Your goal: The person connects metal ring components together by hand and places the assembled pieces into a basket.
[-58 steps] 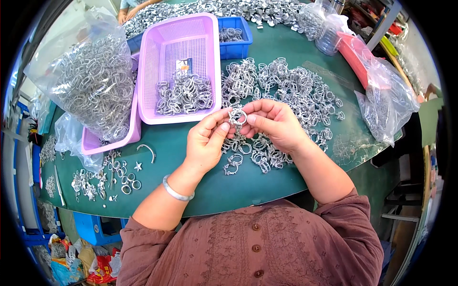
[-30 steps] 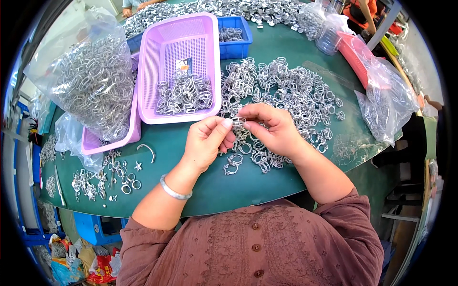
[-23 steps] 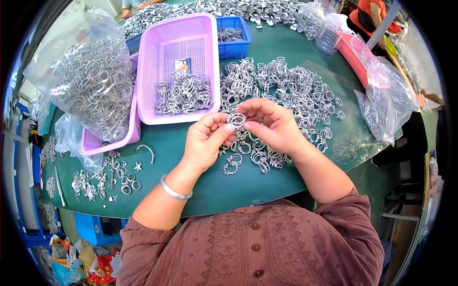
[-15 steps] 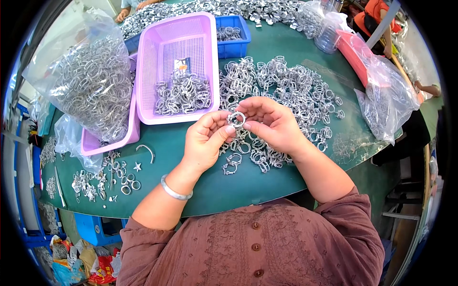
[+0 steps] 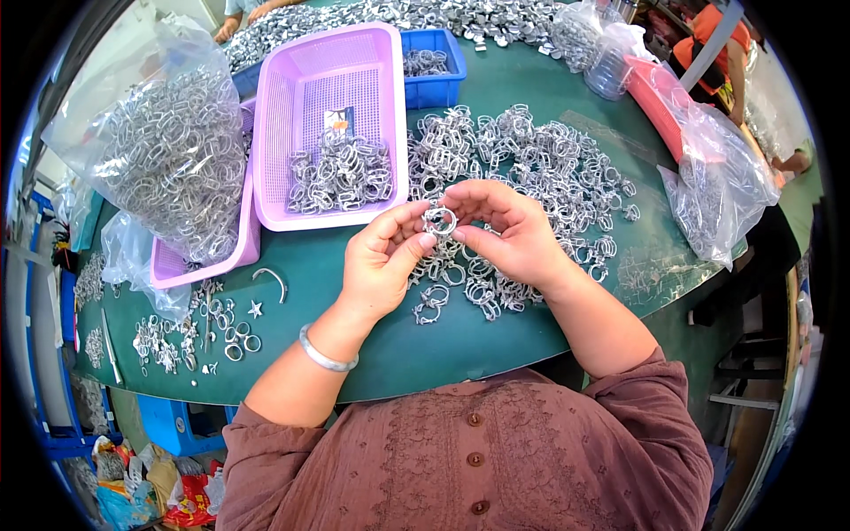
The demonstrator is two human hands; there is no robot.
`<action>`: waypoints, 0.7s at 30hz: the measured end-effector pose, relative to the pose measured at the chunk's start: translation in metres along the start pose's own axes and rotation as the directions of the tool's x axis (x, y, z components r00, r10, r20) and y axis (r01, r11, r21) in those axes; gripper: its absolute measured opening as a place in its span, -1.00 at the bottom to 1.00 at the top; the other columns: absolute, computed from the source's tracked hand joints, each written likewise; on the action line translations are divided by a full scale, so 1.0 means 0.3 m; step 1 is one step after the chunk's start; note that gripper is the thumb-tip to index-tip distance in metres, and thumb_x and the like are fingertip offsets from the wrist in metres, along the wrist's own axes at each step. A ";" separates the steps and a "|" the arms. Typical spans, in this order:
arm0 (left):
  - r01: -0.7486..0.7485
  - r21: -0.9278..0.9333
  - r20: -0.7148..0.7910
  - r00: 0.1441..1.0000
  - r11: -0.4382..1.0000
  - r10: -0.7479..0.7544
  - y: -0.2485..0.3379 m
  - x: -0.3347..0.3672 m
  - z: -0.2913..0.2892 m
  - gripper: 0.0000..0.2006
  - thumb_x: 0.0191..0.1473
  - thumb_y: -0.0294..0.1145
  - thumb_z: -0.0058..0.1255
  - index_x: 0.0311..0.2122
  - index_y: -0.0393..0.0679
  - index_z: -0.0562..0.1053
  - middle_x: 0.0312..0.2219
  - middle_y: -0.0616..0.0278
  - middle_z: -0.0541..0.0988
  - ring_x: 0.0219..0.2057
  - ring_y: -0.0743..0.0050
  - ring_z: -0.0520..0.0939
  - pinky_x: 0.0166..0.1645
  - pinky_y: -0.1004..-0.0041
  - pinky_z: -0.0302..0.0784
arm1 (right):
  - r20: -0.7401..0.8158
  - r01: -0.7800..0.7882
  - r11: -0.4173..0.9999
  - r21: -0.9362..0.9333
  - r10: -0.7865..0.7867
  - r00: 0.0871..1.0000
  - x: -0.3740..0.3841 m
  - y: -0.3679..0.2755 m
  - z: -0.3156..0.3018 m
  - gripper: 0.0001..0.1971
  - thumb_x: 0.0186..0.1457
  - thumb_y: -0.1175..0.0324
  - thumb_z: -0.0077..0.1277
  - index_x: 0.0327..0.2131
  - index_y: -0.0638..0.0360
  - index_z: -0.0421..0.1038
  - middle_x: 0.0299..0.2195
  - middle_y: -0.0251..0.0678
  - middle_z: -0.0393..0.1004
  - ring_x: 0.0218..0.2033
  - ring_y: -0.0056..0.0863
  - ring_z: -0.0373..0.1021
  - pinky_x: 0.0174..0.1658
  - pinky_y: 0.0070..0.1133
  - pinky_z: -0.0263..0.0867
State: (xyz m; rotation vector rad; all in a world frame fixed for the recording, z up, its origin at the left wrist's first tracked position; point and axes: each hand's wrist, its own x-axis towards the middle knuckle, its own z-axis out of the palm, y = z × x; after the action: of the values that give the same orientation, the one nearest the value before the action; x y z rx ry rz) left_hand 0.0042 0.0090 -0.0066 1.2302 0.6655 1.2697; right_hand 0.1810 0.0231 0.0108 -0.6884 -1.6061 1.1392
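A small metal ring clamp (image 5: 440,219) was pinched between the left hand (image 5: 382,264) and right hand (image 5: 506,232) above a heap of clamps (image 5: 522,168).

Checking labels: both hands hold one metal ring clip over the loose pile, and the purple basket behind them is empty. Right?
Not quite. In the head view the purple basket holds a heap of metal clips. The rest stands: left hand and right hand hold one ring clip over the loose pile.

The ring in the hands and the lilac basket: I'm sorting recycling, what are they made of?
The ring, held by left hand and right hand, looks like bare metal: silvery and shiny. The lilac basket looks like moulded plastic: matte, uniform colour, perforated grid floor.
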 end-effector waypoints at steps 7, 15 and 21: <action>-0.027 0.035 0.002 1.000 0.999 0.027 -0.006 -0.001 -0.004 -0.66 -0.01 -0.63 -0.08 -0.06 -0.27 0.30 -0.34 0.29 0.47 -0.33 0.66 0.48 -0.25 0.65 0.45 | 0.003 0.040 0.997 -0.062 -0.040 0.999 0.001 0.006 -0.003 -0.63 -0.12 0.65 0.00 -0.15 0.30 0.29 -0.28 -0.30 0.42 -0.31 -0.61 0.37 -0.21 -0.64 0.31; -0.102 0.050 0.032 0.994 0.993 0.101 -0.014 -0.003 -0.010 -0.66 -0.03 -0.68 -0.07 -0.08 -0.30 0.31 -0.30 0.26 0.46 -0.24 0.61 0.47 -0.15 0.62 0.40 | 0.011 0.052 0.994 -0.095 -0.052 0.999 0.000 0.007 -0.001 -0.59 -0.13 0.65 0.00 -0.12 0.28 0.28 -0.27 -0.28 0.42 -0.31 -0.60 0.38 -0.21 -0.64 0.32; -0.096 0.099 -0.013 0.995 0.990 0.098 -0.004 0.001 0.009 -0.65 0.01 -0.61 -0.09 -0.04 -0.28 0.28 -0.32 0.27 0.46 -0.33 0.65 0.46 -0.25 0.64 0.42 | 0.010 0.053 0.993 -0.109 -0.052 0.999 -0.001 0.005 -0.003 -0.59 -0.13 0.65 0.00 -0.11 0.28 0.27 -0.26 -0.28 0.42 -0.30 -0.59 0.38 -0.21 -0.64 0.33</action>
State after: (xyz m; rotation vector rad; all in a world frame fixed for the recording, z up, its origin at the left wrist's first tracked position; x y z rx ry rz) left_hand 0.0071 0.0085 -0.0069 1.3473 0.6955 1.3431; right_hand 0.1820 0.0237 0.0094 -0.7095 -1.6929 1.0228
